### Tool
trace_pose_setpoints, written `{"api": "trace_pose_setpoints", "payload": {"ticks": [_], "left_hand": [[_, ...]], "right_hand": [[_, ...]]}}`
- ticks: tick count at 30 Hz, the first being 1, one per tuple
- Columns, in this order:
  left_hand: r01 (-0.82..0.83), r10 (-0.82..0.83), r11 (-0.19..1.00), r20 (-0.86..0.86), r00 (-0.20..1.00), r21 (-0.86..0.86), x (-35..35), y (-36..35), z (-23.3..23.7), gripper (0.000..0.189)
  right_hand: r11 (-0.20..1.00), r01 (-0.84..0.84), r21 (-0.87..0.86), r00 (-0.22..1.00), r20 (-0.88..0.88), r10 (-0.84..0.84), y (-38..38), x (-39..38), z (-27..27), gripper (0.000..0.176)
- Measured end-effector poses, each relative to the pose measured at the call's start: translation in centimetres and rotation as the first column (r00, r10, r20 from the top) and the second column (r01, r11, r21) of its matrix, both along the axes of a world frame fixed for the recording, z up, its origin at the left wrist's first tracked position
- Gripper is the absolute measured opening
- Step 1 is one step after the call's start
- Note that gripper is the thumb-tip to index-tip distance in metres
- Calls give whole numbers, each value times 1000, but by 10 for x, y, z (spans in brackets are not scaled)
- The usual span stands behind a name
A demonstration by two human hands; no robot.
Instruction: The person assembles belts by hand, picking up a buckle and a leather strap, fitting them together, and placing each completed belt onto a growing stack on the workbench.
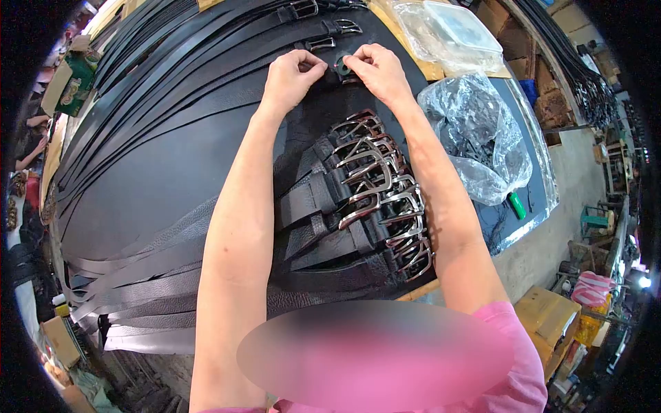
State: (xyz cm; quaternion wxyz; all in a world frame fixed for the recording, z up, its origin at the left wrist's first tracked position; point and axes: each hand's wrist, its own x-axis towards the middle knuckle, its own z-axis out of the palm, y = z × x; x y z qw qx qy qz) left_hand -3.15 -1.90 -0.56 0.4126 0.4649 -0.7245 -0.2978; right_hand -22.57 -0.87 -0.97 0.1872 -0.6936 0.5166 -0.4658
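At the far side of the table, my left hand (296,77) is closed in a pinch, thumb against forefinger; anything between them is too small to see. Across a narrow gap, my right hand (380,73) pinches a small dark ring-shaped piece (342,67) with a greenish edge. Just beyond my fingers lies a black leather belt with a silver buckle (321,44). Nearer to me, between my forearms, a pile of black belts (303,199) is fanned out. Their metal buckles (372,172) are heaped together at the right end.
More black straps (165,62) run across the table's far left. To the right sit a clear plastic bag (478,138) with small black pieces, a green cylinder (516,205) and a clear plastic container (461,27). A cardboard box (547,323) stands on the floor at right.
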Motion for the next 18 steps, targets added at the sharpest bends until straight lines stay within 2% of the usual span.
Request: {"api": "trace_pose_setpoints", "payload": {"ticks": [10,18], "left_hand": [[-10,11,1000,56,998,-25,-1,-2,-1,23],[-8,10,1000,89,996,-23,0,-2,-1,23]], "right_hand": [[1000,-5,18,997,-82,7,3,3,4,28],[1000,-10,15,997,-81,11,1,4,0,27]]}}
